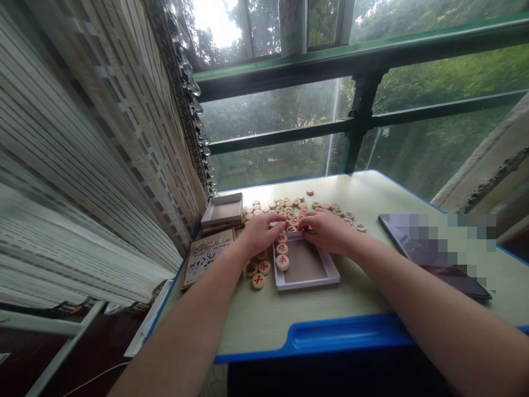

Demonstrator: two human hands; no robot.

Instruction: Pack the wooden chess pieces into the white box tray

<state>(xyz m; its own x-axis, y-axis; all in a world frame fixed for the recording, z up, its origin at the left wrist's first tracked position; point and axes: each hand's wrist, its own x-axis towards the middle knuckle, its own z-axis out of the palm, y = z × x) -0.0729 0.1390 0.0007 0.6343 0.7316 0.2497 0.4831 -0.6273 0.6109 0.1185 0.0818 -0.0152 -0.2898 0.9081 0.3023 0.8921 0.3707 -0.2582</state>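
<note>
My left hand reaches over the far left corner of a shallow white box, its thumb and fingers closed around a round wooden Chinese chess piece, mostly covered. My right hand bends over the far rim of the box, fingers curled down; what they grip is hidden. Inside the box, red-marked Chinese chess pieces stand in a line along the left wall. Many loose Chinese chess pieces with red or black characters lie beyond the box, and several lie left of it.
To the left lies a printed Chinese chess box, with another open shallow box stacked behind it. A dark tablet-like device, partly blurred, lies at the right. The table has a blue edge and stands against a window; curtains hang at left.
</note>
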